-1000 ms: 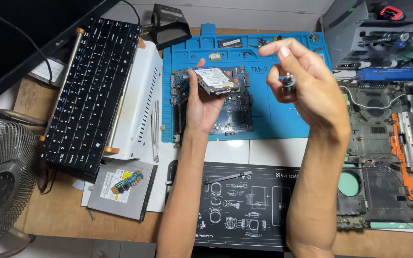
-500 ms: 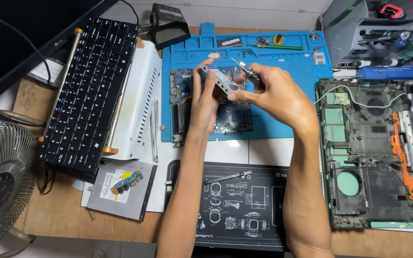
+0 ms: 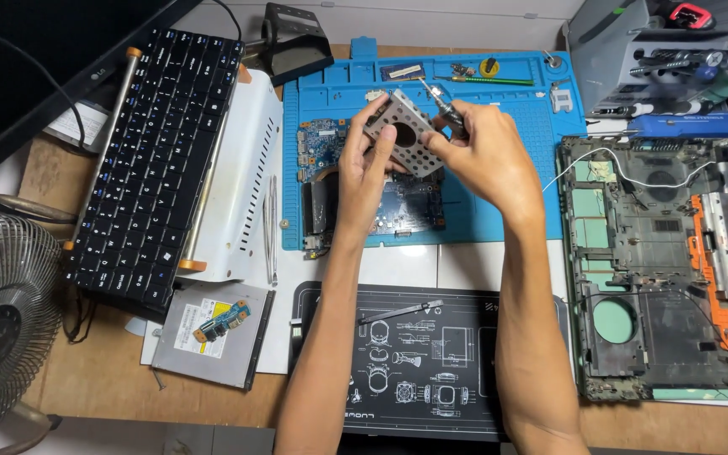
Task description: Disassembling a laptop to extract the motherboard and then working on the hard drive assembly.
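The left hand (image 3: 368, 160) is seen raised above the blue work mat (image 3: 516, 194), fingers closed on the left edge of a perforated metal drive caddy (image 3: 404, 133), which is held tilted in the air between both hands. The right hand (image 3: 486, 156) is curled shut around a small screwdriver (image 3: 440, 101), thumb pressed to the caddy's right edge — the tip is pointed up and to the left, at the caddy's upper corner. Whether the tip touches metal cannot be told.

Directly beneath the hands a blue circuit board (image 3: 398, 202) is laid on the mat. At the mat's far edge small parts and a green pencil-like tool (image 3: 486, 81) are noted.

Left of the mat — a white metal cover (image 3: 242, 168), then a black keyboard (image 3: 153, 160). Near the front edge of the surface an optical drive (image 3: 208, 333) is placed, a fan (image 3: 2, 320) beside it. A black printed mat (image 3: 414, 354) is laid between the forearms. On the right an opened laptop base (image 3: 659, 270) is set.
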